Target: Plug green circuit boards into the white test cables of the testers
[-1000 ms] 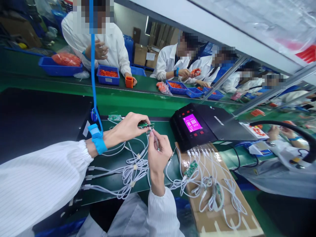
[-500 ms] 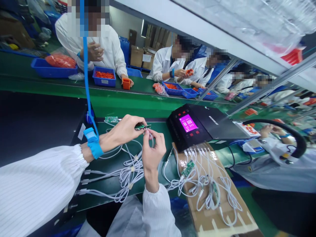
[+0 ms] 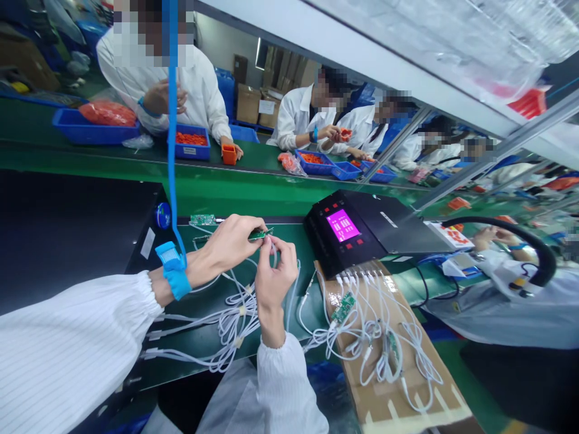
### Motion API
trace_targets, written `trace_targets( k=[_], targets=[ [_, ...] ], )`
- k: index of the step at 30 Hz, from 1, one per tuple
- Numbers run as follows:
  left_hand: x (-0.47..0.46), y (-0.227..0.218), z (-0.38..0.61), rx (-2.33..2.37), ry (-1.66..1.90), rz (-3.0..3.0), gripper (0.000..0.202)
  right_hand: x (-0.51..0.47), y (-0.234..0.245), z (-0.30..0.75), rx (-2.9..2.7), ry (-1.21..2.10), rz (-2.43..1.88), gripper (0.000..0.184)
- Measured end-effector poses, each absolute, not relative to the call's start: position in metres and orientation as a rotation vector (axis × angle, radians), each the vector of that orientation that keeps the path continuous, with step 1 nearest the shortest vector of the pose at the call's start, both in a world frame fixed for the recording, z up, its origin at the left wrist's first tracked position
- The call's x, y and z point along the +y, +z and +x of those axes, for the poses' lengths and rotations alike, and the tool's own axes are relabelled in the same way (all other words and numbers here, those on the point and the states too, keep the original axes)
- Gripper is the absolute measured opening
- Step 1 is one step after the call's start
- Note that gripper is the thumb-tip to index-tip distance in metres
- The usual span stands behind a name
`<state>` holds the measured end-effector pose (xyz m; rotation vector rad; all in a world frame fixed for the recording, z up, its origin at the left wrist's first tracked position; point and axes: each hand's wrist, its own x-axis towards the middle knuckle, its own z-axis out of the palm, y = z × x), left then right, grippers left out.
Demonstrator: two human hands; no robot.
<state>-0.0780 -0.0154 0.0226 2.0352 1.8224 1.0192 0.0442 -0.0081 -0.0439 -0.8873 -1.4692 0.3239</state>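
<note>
Pinching a small green PCB [image 3: 262, 234] just left of the tester [image 3: 362, 232], L hand [image 3: 230, 242] is closed on its far-from-tester end; long axis points at the tester. R hand [image 3: 271, 277], fingertips shut on white cable [image 3: 295, 283] end, meets PCB's tester-side end, nearer.

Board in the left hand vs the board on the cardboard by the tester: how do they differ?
The held board is pinched in the left hand, raised; the cardboard board lies untouched. The held board shows mostly its edge; the cardboard board lies face up. The right hand holds a white cable at the held board only. Both are small and green.
</note>
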Motion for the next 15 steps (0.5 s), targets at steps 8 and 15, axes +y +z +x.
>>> trace_targets(
  k=[8, 15],
  targets=[
    [-0.016, 0.014, -0.080, 1.855, 1.008, 2.124, 0.013, -0.007, -0.045, 0.044, -1.508, 0.411, -0.913, 0.022],
    [-0.011, 0.012, -0.086, 1.755, 1.140, 2.088, 0.014, -0.003, -0.037, 0.055, -1.517, 0.487, -0.836, 0.019]
  ],
)
